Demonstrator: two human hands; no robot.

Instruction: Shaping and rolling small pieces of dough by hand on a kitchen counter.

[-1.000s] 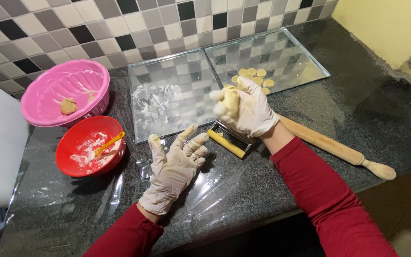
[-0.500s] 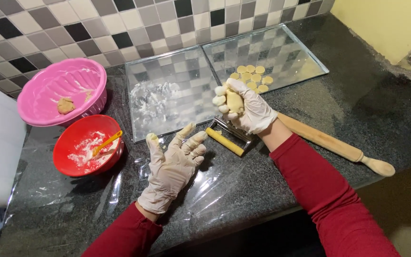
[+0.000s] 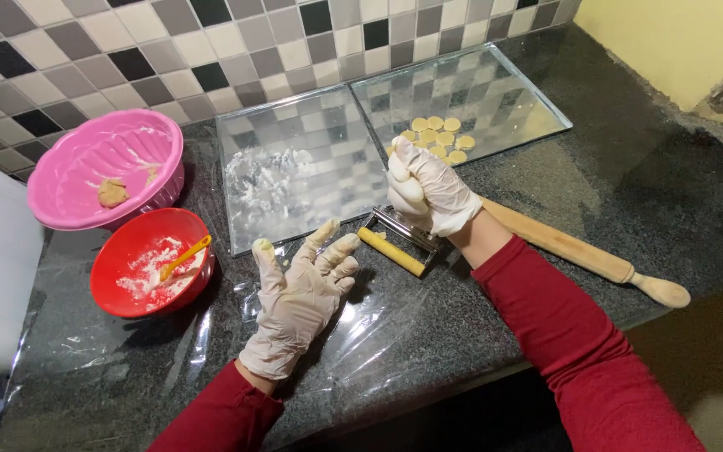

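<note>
The right hand has closed into a fist around the lump of dough that showed between its fingers earlier; the dough is now hidden, and the hand sits slightly lower, above the metal cutter.

The dark speckled stone tabletop carries two shiny metal trays side by side against the tiled wall, a pink bowl and a red bowl at left, crinkled clear plastic film, a yellow-handled metal tool and a wooden rolling pin.
</note>
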